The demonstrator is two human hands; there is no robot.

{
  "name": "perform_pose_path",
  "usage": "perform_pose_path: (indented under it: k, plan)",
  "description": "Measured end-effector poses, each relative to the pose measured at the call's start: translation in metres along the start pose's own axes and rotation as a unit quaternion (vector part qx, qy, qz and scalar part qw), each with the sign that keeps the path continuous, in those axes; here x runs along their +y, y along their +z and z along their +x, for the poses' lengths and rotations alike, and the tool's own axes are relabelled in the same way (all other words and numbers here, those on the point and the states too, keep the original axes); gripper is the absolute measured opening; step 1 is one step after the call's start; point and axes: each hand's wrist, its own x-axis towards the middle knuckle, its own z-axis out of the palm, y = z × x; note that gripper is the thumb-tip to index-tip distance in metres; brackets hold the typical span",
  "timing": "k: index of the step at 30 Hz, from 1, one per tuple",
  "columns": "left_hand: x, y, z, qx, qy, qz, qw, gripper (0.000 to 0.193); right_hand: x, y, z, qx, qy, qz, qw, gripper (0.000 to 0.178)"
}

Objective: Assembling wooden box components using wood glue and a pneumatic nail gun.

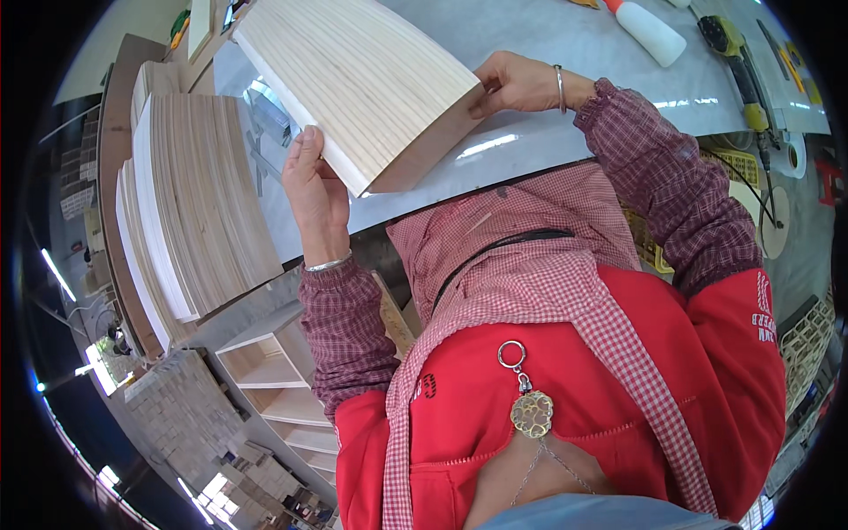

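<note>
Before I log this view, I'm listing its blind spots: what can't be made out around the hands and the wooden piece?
In the head view:
Wooden piece: underside hidden by its body; far end partly cut by the upper edge.
Left hand, right hand: some fingers hidden by the hands themselves or the piece.

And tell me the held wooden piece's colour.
The wooden piece is pale cream with darker grain lines; the head view shows it best.

Wooden piece [371, 79] cut off by upper edge, underside hidden, red-topped bottle [652, 34] cropped
</note>
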Motion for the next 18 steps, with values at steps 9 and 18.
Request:
perform_pose_path:
  k: [9,18]
  plan:
    - [0.0006,0.0067,-0.0040,-0.012,-0.014,0.001,1.000,0.014,0.0000,0.0002,-0.0081,0.006,-0.006,0.007,1.000,0.026]
    - [-0.0042,0.0052,-0.0046,-0.016,-0.015,0.009,1.000,0.017,0.0005,0.0001,-0.0092,0.005,-0.006,0.015,1.000,0.027]
